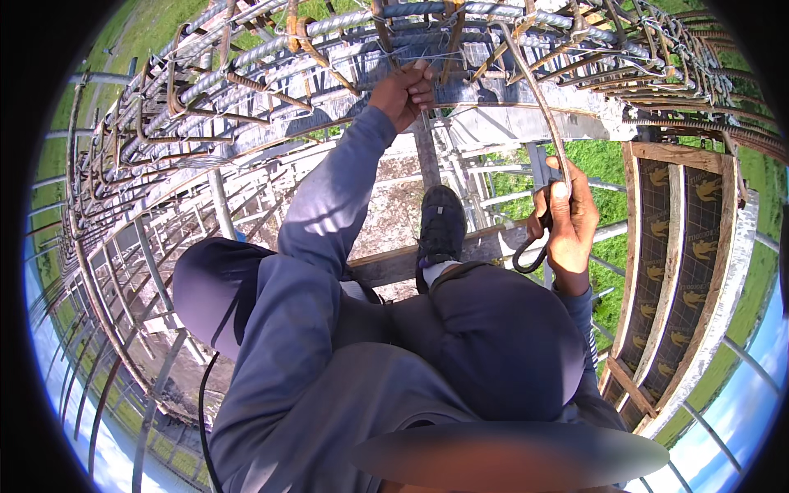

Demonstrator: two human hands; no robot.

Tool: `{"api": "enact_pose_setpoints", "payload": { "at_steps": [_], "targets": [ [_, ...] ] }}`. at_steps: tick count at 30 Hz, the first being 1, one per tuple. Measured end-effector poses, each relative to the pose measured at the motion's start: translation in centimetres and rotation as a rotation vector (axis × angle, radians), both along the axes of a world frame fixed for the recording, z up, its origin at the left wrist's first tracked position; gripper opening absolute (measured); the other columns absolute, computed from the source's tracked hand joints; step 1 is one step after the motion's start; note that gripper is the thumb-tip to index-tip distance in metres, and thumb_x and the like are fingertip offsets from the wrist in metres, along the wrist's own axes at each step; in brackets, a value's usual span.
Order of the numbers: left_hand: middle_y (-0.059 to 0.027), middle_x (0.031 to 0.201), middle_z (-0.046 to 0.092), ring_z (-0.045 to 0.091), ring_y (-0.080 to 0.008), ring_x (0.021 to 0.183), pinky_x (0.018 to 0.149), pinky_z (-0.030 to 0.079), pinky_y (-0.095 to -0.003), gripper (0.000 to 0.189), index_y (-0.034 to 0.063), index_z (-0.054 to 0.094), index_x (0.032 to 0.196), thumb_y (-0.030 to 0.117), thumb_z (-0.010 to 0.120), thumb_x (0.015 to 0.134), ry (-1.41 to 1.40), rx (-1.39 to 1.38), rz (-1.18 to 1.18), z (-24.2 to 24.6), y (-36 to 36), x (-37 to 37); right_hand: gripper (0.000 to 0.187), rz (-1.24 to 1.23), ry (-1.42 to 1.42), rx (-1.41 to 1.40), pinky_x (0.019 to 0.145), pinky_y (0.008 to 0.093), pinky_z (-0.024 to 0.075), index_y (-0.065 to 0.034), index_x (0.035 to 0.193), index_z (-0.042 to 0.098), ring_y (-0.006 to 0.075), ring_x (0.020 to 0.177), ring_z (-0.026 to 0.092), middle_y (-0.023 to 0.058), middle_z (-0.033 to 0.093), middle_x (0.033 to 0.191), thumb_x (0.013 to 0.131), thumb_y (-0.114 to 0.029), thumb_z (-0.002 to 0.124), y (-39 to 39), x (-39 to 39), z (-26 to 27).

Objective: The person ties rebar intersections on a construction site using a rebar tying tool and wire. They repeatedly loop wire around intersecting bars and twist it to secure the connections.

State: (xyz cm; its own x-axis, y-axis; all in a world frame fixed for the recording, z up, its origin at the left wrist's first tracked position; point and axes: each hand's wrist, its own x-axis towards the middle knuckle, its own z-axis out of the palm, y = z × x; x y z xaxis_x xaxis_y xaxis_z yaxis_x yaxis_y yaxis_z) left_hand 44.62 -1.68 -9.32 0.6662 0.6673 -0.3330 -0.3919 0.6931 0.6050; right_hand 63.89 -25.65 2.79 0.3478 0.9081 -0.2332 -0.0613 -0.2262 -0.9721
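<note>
My left hand is at the near side of a rebar cage, its fingers curled together and pinching thin tie wire. The fingertips partly hide the wire. Lower and to the right, my right hand grips a long, thin steel rod, thumb laid along it. The rod's upper end reaches the cage bars, while a dark, curved end hangs below my fingers. Rusty stirrups cross the thick ribbed bars near my left hand.
My shoe rests by a wooden beam, with scaffold pipes and ground far below. A timber-framed plywood form panel stands at right. Bar ends and wire stick out along the cage. A black cord hangs at left.
</note>
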Motion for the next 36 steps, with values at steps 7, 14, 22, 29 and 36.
{"api": "enact_pose_setpoints", "payload": {
  "at_steps": [7,14,22,29,36],
  "targets": [
    [0.0049,0.065,0.033,0.037,-0.0132,0.063,0.07,0.043,-0.035,0.021,0.0053,0.054,0.096,0.018,0.043,0.109,0.168,-0.067,0.113,1.9,-0.2,2.4,0.031,-0.017,0.069,-0.013,0.044,0.023,0.0383,-0.0041,0.132,0.053,0.0064,0.049,0.043,0.0005,0.05,0.07,0.109,-0.024,0.05,0.9,-0.5,-0.1],
    [0.0066,0.063,0.025,0.024,-0.0081,0.052,0.053,0.029,-0.0265,0.026,0.0067,0.052,0.097,0.026,0.042,0.11,0.1,0.018,-0.031,1.5,0.3,0.2,0.032,-0.009,0.069,-0.049,0.043,0.0228,0.0375,-0.0049,0.131,0.053,0.006,0.047,0.041,-0.0006,0.048,0.069,0.109,-0.027,0.05,0.9,-0.8,0.1],
    [0.0066,0.063,0.028,0.025,-0.0071,0.053,0.051,0.028,-0.0251,0.031,0.0035,0.057,0.1,0.027,0.04,0.111,0.048,0.054,-0.005,0.2,0.2,0.0,0.032,0.089,0.191,-0.171,0.04,0.0233,0.0337,-0.0065,0.127,0.054,0.005,0.046,0.037,-0.0025,0.044,0.067,0.109,-0.033,0.049,0.4,-0.1,0.8],
    [-0.0077,0.095,0.067,0.068,-0.0211,0.089,0.081,0.058,-0.0346,0.035,-0.0021,0.064,0.115,0.028,0.049,0.109,0.023,0.037,0.188,1.8,-3.2,0.8,0.029,0.14,0.247,-0.284,0.035,0.027,0.0342,-0.0059,0.105,0.053,0.0068,0.04,0.034,-0.0023,0.038,0.057,0.11,-0.034,0.046,0.9,0.9,1.4],
    [-0.0099,0.121,0.069,0.069,-0.0276,0.113,0.094,0.063,-0.0347,0.038,0.0009,0.057,0.131,0.03,0.05,0.107,-0.576,-0.137,0.134,0.0,-4.4,5.0,0.03,0.23,0.114,-0.281,0.035,0.0266,0.0351,-0.0062,0.099,0.051,0.0063,0.04,0.035,-0.0025,0.04,0.058,0.108,-0.035,0.049,1.4,1.9,1.2]
  ]
}}
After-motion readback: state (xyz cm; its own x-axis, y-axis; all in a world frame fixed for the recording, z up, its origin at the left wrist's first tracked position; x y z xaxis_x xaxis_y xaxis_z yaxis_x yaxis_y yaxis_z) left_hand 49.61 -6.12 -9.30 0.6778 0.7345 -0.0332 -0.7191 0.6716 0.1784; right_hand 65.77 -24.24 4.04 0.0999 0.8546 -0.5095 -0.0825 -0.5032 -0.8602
